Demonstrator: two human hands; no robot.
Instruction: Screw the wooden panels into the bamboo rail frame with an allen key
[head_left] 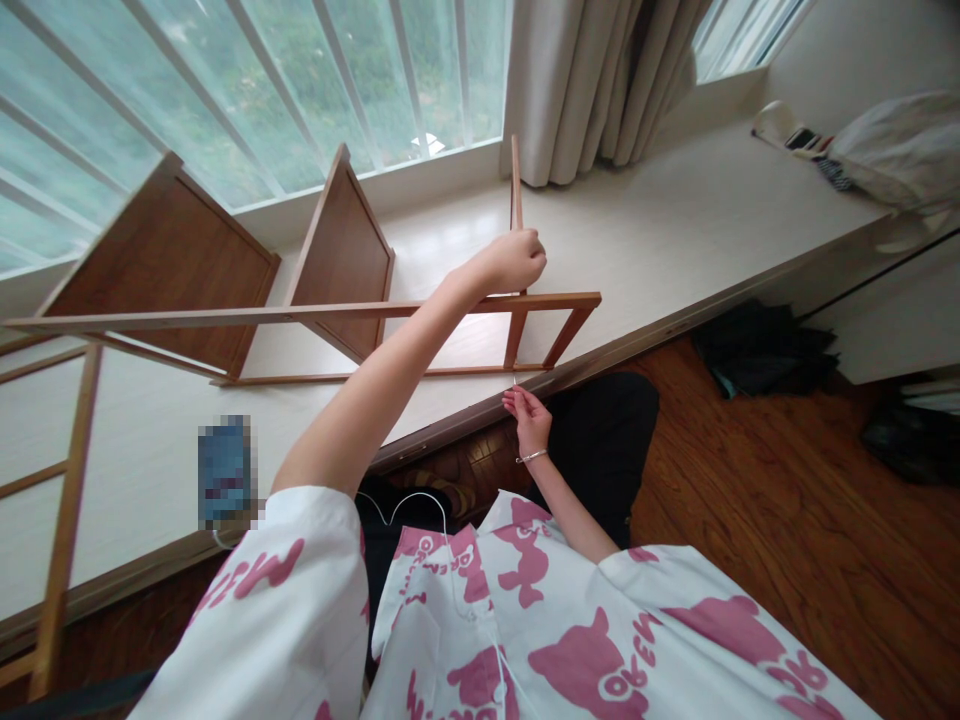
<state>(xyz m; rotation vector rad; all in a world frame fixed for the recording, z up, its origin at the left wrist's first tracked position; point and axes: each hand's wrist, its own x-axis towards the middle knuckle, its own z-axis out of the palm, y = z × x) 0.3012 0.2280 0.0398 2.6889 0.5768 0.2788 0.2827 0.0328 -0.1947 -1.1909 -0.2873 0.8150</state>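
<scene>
A wooden shelf unit (180, 318) lies on its side on the white window ledge, with two brown boards (341, 255) standing up between its rails. At its right end, a third board (516, 190) appears nearly edge-on. My left hand (517, 262) reaches over the upper rail, its fingers closed around this board. In front of the lower rail, my right hand (529, 418) has its fingertips pinched together. A tiny pale, thin piece pokes up from them, too small to name. The two hands are apart.
A phone-like object (223, 470), pixelated, lies on the ledge (660, 240) with a white cable. Another wooden frame (71, 480) stands at the left. A white bag (900, 150) sits at the far right; dark bags (765, 345) lie on the floor. A curtain (577, 90) hangs behind.
</scene>
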